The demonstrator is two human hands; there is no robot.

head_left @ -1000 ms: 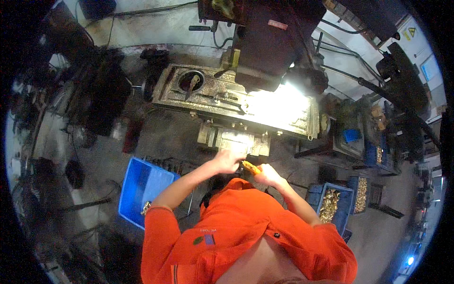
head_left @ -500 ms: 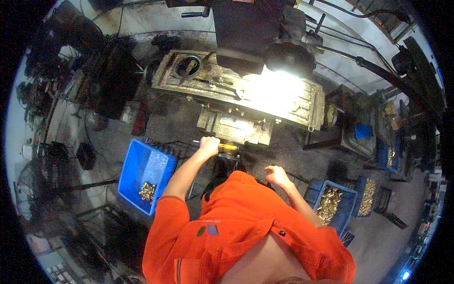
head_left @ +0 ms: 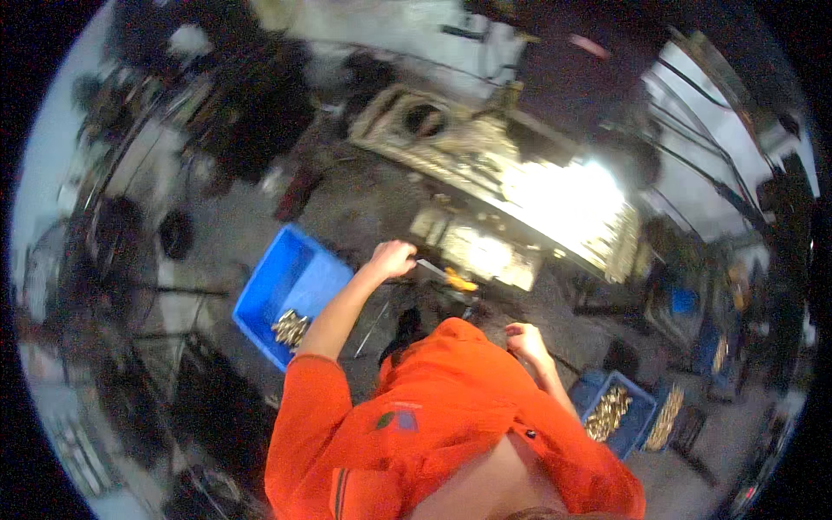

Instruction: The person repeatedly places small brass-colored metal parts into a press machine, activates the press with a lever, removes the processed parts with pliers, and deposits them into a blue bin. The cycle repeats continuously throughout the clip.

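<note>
My left hand (head_left: 394, 258) is closed in a fist in front of the milling machine, at the outer end of a slim pale bar (head_left: 432, 269). An orange piece (head_left: 460, 280) sits at the bar's other end, below the machine's knee. Blur hides whether the fist grips the bar or something else. My right hand (head_left: 525, 340) hangs in the air on the right of my body, fingers curled in. Whatever it may hold is hidden. Beyond both hands stretches the machine's long slotted table (head_left: 459, 165), brightly lit at its right part.
To my left stands a blue bin (head_left: 299, 273) with a small heap of brass-coloured parts (head_left: 291, 328). A second blue bin (head_left: 643, 414), holding more such parts (head_left: 609, 411), is at my right, with another narrow bin of parts (head_left: 666, 418) beside it.
The view has turned and slid, so the machine appears further right and tilted. Against the machine, my left hand has moved left, away from the orange piece. My right hand stays curled.
</note>
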